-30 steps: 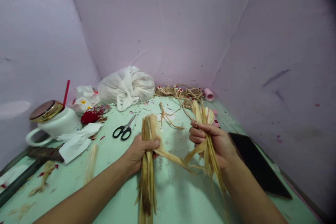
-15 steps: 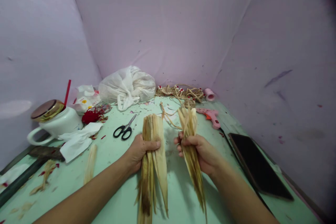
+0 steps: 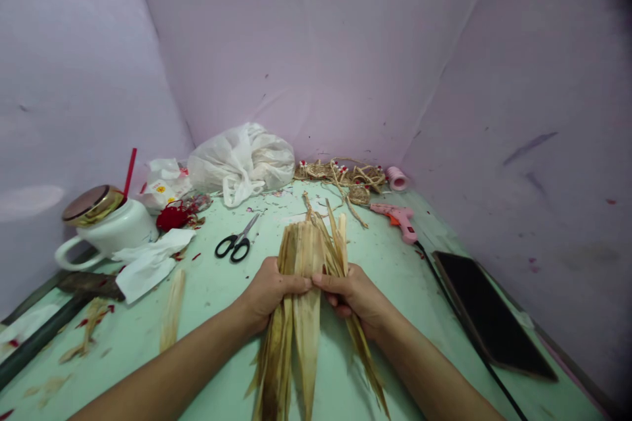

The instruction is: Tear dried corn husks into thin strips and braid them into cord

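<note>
Both my hands meet over the middle of the pale green table (image 3: 390, 263), gripping one bundle of dried, straw-coloured husk strips (image 3: 301, 335). My left hand (image 3: 269, 293) wraps the bundle's left side and my right hand (image 3: 353, 296) wraps its right side, the thumbs almost touching. The strips fan upward past the fingers and hang down toward me, darker brown at their lower ends.
Black scissors (image 3: 233, 247) lie just beyond my left hand. A white jug with a gold lid (image 3: 106, 223), crumpled tissue (image 3: 148, 263) and a white plastic bag (image 3: 241, 164) are at the left and back. Twine coils (image 3: 345, 174), a pink glue gun (image 3: 399, 218) and a dark tablet (image 3: 488, 316) lie right.
My right hand carried its separate bunch of husks leftward and joined it to the bunch in my left hand; both hands now hold one bundle.
</note>
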`<state>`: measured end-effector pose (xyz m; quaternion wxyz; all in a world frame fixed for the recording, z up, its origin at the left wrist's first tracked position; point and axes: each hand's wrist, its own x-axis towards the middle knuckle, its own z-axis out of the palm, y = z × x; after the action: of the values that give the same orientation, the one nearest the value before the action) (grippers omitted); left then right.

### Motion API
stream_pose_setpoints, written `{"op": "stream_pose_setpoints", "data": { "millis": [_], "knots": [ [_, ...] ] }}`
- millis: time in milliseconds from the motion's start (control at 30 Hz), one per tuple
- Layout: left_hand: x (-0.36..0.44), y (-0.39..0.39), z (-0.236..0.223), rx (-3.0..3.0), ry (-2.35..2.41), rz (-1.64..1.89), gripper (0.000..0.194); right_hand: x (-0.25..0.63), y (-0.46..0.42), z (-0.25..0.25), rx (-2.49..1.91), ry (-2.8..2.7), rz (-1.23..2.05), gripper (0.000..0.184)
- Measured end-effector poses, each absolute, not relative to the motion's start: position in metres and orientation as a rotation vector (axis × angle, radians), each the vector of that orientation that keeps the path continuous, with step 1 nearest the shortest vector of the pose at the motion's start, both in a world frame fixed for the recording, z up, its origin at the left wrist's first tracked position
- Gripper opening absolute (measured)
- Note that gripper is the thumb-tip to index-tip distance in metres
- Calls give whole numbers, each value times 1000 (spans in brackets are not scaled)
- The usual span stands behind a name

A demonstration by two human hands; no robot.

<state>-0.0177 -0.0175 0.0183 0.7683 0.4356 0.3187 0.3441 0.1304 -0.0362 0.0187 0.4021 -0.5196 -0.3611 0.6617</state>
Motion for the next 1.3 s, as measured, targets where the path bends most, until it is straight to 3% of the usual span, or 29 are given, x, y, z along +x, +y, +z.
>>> {"op": "stream_pose_setpoints", "data": {
  "millis": [367,567,1300],
  "knots": [
    [-17,-19,17,928,770,786,23,126,-37,21,-1409,-1030,1548,17],
    [-16,-21,15,877,637,765,21,123,-37,19,-1285,-986,1650,15],
    [-19,-15,18,799,656,762,37,136,-36,22,-994,-754,1790,23]
  ]
}}
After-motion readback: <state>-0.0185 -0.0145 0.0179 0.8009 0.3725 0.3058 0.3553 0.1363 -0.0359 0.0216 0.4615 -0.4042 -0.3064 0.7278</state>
